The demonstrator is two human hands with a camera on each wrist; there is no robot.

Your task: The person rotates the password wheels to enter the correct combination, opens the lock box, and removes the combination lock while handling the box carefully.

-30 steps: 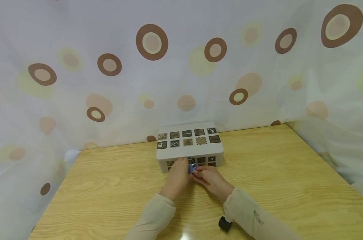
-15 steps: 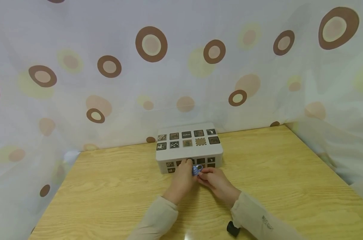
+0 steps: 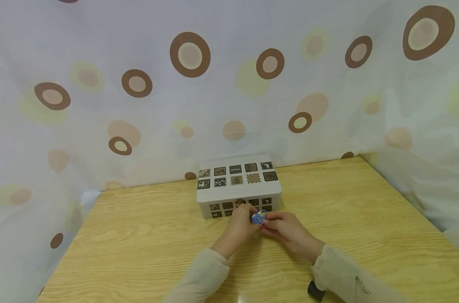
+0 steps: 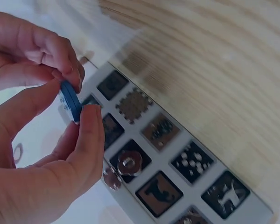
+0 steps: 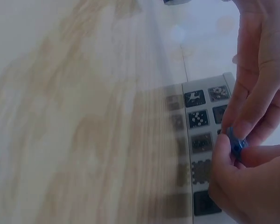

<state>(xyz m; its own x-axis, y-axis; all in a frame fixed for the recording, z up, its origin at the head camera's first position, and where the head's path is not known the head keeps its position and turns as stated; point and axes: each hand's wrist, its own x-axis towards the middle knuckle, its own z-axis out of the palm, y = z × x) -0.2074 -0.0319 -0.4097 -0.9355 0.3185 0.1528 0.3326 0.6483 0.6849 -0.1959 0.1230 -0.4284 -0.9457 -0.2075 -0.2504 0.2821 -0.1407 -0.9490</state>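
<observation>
A small blue padlock (image 3: pixel 258 218) with a loop and a pale pattern is held between both hands, just in front of the box's front face. My left hand (image 3: pixel 239 227) pinches its body between thumb and fingers. From the other side, the thumb and fingers of my right hand (image 3: pixel 293 232) pinch its edge. In the left wrist view the padlock (image 4: pixel 71 101) is seen nearly edge-on, apart from the box. Behind the hands stands a white box (image 3: pixel 229 192) with dark picture squares. A shiny metal clasp (image 4: pixel 129 163) sits on its front.
The box stands at the back of the wood-grain table (image 3: pixel 146 240), close to a white curtain (image 3: pixel 214 105) with brown rings. A black cylinder (image 3: pixel 316 291) shows beside the right sleeve.
Both hands have moved right and a little toward the person with the padlock between them. The box's metal clasp, covered before, now shows above the left hand.
</observation>
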